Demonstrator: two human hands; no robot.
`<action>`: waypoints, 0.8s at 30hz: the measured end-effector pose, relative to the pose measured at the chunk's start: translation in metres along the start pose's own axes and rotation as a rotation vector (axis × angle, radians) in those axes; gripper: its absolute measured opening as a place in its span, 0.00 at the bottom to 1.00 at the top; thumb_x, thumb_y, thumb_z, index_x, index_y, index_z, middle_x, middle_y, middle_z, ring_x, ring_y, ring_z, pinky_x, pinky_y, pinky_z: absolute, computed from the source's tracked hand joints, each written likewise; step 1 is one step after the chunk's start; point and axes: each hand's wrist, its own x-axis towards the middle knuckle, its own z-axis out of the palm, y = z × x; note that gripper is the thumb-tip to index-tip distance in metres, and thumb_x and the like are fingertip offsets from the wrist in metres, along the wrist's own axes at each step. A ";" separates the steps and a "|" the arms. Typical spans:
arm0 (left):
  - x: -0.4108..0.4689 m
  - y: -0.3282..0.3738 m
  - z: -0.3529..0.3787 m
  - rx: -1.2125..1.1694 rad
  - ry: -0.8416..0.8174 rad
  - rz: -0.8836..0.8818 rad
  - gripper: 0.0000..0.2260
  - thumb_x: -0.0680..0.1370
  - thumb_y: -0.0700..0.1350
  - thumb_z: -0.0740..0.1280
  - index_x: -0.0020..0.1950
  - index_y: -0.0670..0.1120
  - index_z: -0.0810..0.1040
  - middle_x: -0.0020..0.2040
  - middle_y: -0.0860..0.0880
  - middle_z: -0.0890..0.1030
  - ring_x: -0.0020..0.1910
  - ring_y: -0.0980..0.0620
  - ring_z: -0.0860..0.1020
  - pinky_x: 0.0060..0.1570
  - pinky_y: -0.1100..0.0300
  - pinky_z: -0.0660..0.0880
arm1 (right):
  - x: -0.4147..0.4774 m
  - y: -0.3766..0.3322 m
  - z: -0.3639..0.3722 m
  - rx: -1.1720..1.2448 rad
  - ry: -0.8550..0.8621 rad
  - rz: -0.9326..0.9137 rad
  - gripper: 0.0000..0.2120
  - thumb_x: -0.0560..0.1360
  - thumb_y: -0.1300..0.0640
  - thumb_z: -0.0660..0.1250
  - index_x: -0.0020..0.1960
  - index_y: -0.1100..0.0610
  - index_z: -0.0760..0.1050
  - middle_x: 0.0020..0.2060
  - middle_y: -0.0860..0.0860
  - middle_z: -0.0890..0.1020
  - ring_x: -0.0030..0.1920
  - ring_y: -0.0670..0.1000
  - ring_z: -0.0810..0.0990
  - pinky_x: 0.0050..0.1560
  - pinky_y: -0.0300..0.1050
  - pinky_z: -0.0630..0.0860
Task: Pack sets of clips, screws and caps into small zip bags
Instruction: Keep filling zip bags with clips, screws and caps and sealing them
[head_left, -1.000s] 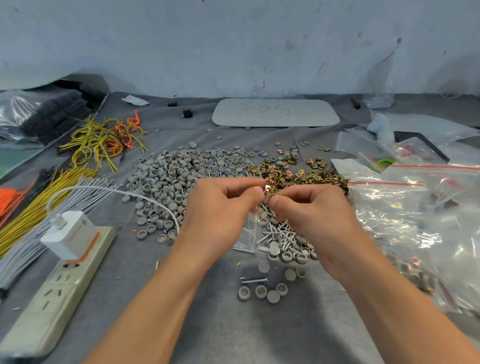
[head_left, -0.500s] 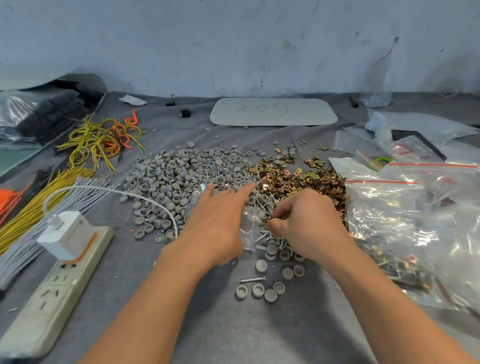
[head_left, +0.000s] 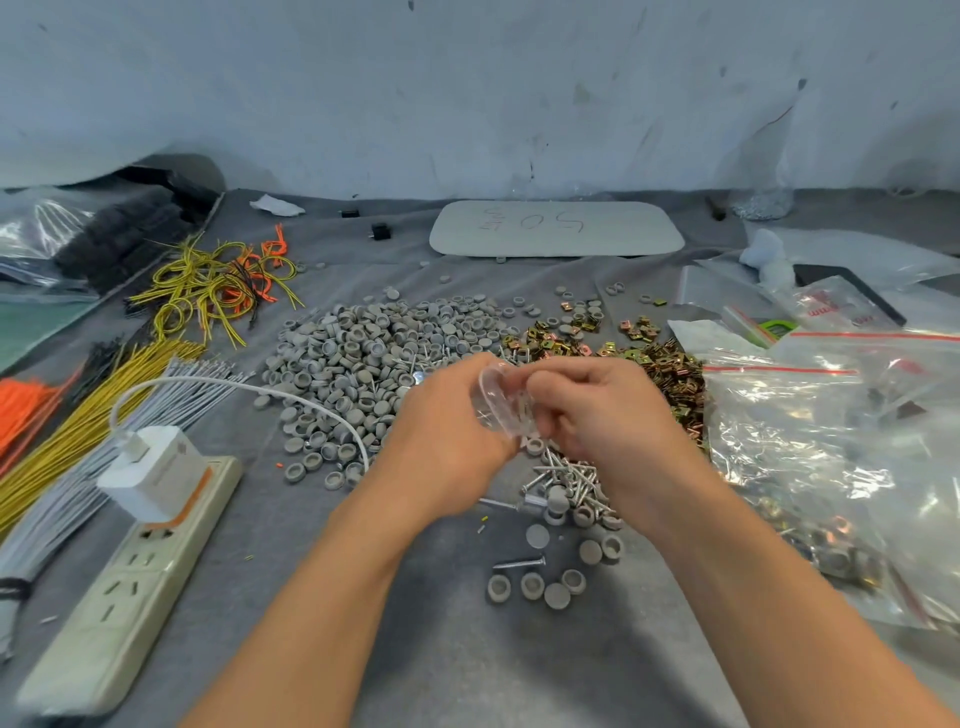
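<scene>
Zip bag (head_left: 506, 410) pinched between left hand (head_left: 447, 431) and right hand (head_left: 608, 415) fingers (head_left: 545, 376), board (head_left: 634, 234) marked "50"

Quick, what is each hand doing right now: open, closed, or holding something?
Left hand: closed, holding the small clear bag.
Right hand: closed, pinching the same bag from the other side.

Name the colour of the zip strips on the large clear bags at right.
Red zip strips on clear plastic bags; head view.

Left hand (head_left: 447, 431), right hand (head_left: 597, 415) pinch small zip bag (head_left: 503, 405) above screws (head_left: 569, 475).
</scene>
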 end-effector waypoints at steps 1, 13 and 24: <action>0.000 -0.001 -0.002 0.002 0.049 -0.019 0.14 0.71 0.42 0.77 0.48 0.58 0.79 0.42 0.58 0.82 0.40 0.64 0.79 0.34 0.74 0.69 | 0.002 -0.001 -0.004 0.205 0.050 0.098 0.14 0.76 0.71 0.63 0.47 0.60 0.87 0.32 0.54 0.81 0.29 0.47 0.72 0.28 0.39 0.68; -0.001 0.004 -0.003 -0.022 0.297 -0.142 0.10 0.70 0.44 0.74 0.45 0.60 0.81 0.35 0.60 0.83 0.36 0.67 0.79 0.29 0.74 0.68 | -0.001 -0.001 -0.015 0.874 0.008 0.463 0.12 0.83 0.71 0.57 0.61 0.71 0.77 0.50 0.67 0.86 0.47 0.62 0.88 0.38 0.49 0.86; -0.001 0.001 0.000 -0.325 0.080 -0.060 0.07 0.67 0.50 0.80 0.39 0.53 0.83 0.31 0.55 0.82 0.31 0.57 0.79 0.33 0.61 0.71 | -0.002 0.014 -0.012 0.231 -0.049 0.313 0.31 0.85 0.39 0.57 0.42 0.60 0.88 0.25 0.56 0.73 0.24 0.51 0.62 0.27 0.43 0.58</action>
